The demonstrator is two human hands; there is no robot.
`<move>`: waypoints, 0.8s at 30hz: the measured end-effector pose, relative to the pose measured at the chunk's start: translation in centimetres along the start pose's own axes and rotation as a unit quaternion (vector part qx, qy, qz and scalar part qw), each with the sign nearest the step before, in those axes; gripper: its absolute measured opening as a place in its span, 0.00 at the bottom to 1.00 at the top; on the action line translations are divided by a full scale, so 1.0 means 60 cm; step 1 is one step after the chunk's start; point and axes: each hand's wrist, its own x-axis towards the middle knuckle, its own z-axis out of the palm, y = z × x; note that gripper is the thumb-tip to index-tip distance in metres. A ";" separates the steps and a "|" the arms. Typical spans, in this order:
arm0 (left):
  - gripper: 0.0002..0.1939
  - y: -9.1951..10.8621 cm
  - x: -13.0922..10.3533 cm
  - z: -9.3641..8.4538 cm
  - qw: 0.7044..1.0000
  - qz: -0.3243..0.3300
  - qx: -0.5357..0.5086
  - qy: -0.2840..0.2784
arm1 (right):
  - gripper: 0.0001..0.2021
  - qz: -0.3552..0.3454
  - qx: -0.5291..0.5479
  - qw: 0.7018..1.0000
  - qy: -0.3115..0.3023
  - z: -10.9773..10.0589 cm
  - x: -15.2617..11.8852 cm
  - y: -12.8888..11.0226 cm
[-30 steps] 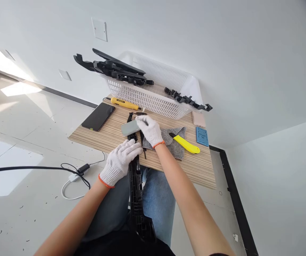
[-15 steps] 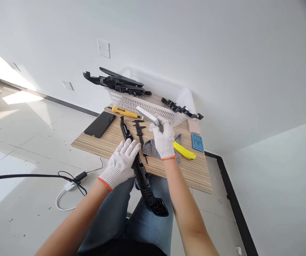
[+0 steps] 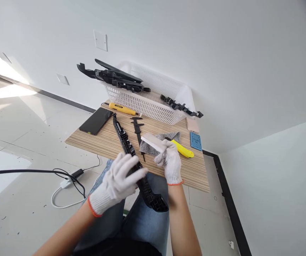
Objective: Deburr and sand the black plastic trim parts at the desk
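Head view: the right hand's [image 3: 170, 160] gloved fingers are clamped on one end of a flat, pale rectangular block [image 3: 153, 142], held over a grey cloth [image 3: 173, 136]. The left hand's [image 3: 118, 179] gloved fingers are spread apart over a long, ribbed black plastic part [image 3: 149, 193]; contact is unclear. That part crosses the near edge of the wood-grain table [image 3: 193, 172], beside a black caliper [image 3: 137, 127].

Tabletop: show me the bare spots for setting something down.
The tabletop is bare at its near right corner, beside yellow tool and blue pad, and at left between phone, long black part and near edge. Crowded: the middle, with caliper, gray cloth and the right hand holding a pale block.
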 end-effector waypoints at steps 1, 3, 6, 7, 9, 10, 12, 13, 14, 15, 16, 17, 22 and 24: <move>0.32 0.011 0.004 0.015 0.999 0.021 0.003 0.026 | 0.19 0.001 0.007 1.000 0.005 0.009 0.002 0.001; 0.29 0.028 0.016 0.040 0.999 0.022 0.004 0.045 | 0.18 -0.021 0.003 0.999 0.036 0.028 0.003 0.007; 0.21 0.031 0.037 0.053 0.999 0.022 -0.042 0.015 | 0.19 -0.059 -0.048 0.995 0.071 0.046 0.002 0.018; 0.17 0.026 0.042 0.051 0.997 0.029 -0.069 -0.002 | 0.18 -0.063 -0.060 0.994 0.066 0.048 0.002 0.020; 0.10 0.011 0.049 0.039 0.991 0.044 -0.122 -0.037 | 0.17 -0.061 -0.049 0.996 0.050 0.047 0.003 0.022; 0.08 0.003 0.051 0.031 0.987 0.048 -0.142 -0.051 | 0.18 -0.059 -0.032 0.997 0.045 0.045 0.004 0.021; 0.08 -0.009 0.051 0.017 0.981 0.056 -0.168 -0.073 | 0.25 -0.055 -0.004 0.998 0.042 0.040 0.006 0.016; 0.09 -0.012 0.051 0.011 0.980 0.060 -0.175 -0.079 | 0.29 -0.050 0.002 0.998 0.041 0.037 0.006 0.014; 0.09 -0.014 0.050 0.007 0.979 0.063 -0.178 -0.076 | 0.30 -0.042 0.002 0.999 0.033 0.035 0.006 0.011; 0.11 -0.015 0.050 0.005 0.979 0.065 -0.178 -0.069 | 0.30 -0.029 -0.006 0.999 0.017 0.033 0.005 0.009; 0.11 -0.014 0.050 0.005 0.980 0.065 -0.177 -0.059 | 0.29 -0.014 -0.021 1.000 -0.005 0.032 0.004 0.007; 0.12 -0.012 0.050 0.006 0.981 0.064 -0.174 -0.047 | 0.27 0.001 -0.044 0.999 -0.031 0.033 0.003 0.006; 0.09 -0.006 0.055 0.014 0.981 0.039 -0.180 -0.059 | 0.25 0.010 -0.157 0.987 -0.015 0.054 0.003 0.011; 0.09 -0.005 0.058 0.013 0.978 0.026 -0.189 -0.086 | 0.24 -0.026 -0.191 0.981 0.024 0.067 0.004 0.016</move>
